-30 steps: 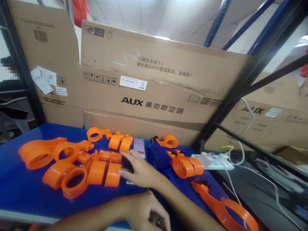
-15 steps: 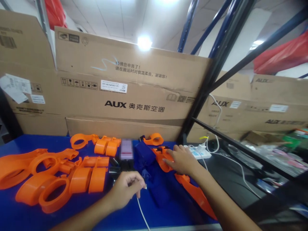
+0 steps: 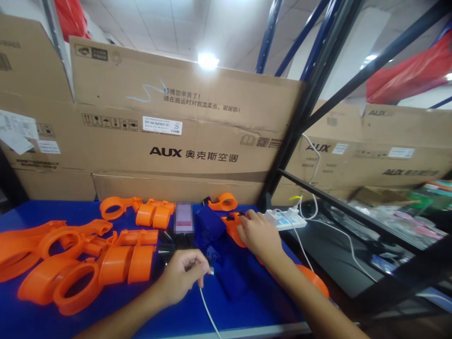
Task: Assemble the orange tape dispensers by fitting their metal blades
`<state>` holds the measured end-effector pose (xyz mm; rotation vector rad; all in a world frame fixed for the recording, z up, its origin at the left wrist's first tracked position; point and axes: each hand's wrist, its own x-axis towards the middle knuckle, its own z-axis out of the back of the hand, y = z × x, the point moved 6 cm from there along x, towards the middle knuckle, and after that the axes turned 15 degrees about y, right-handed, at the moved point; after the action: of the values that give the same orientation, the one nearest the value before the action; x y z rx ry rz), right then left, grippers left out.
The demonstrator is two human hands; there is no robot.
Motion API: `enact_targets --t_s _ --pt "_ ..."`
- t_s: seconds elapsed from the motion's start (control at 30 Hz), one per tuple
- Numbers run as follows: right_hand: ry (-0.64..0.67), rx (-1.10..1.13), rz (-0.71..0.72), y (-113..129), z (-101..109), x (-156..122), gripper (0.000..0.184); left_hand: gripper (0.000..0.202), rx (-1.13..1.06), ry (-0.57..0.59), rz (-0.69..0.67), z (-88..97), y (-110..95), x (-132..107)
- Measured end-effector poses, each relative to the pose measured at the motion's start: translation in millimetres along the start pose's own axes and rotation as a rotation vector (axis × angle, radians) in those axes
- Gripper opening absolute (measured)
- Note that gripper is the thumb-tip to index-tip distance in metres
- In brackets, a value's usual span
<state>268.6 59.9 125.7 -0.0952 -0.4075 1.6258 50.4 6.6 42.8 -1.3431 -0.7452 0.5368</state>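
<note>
My left hand is pinched shut on a white cable, and the light-coloured plug at its end pokes out past my fingertips. To the right, my right hand has its fingers curled over an orange plastic piece with dark fittings on top. Part of that piece is hidden under my hand and forearm. Another orange length shows beyond my forearm. Between my hands lies dark blue fabric. Black clip-like items sit just behind my left hand, near a blurred-out card.
Several orange ring-shaped holders cover the left of the blue tabletop. One more orange ring lies at the back. A white power strip with cables stands at the right, beside a black rack post. Large cardboard walls the back.
My right hand has closed in on the orange piece, its fingers more curled. The orange length by my right forearm has shifted right. My left hand still holds the cable in about the same place.
</note>
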Motion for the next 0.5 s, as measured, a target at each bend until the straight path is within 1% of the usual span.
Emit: enact_targets --t_s 0.33,0.5 --pt "-0.115 0.009 -0.061 -15.4 40.9 8.4 0.03 0.021 -0.017 -0.01 0.002 0.2 1.9 -0.7" --pt "-0.242 0.015 -0.092 -23.1 67.3 4.2 0.03 0.023 -0.056 -0.049 -0.024 4.6 2.3 -1.3"
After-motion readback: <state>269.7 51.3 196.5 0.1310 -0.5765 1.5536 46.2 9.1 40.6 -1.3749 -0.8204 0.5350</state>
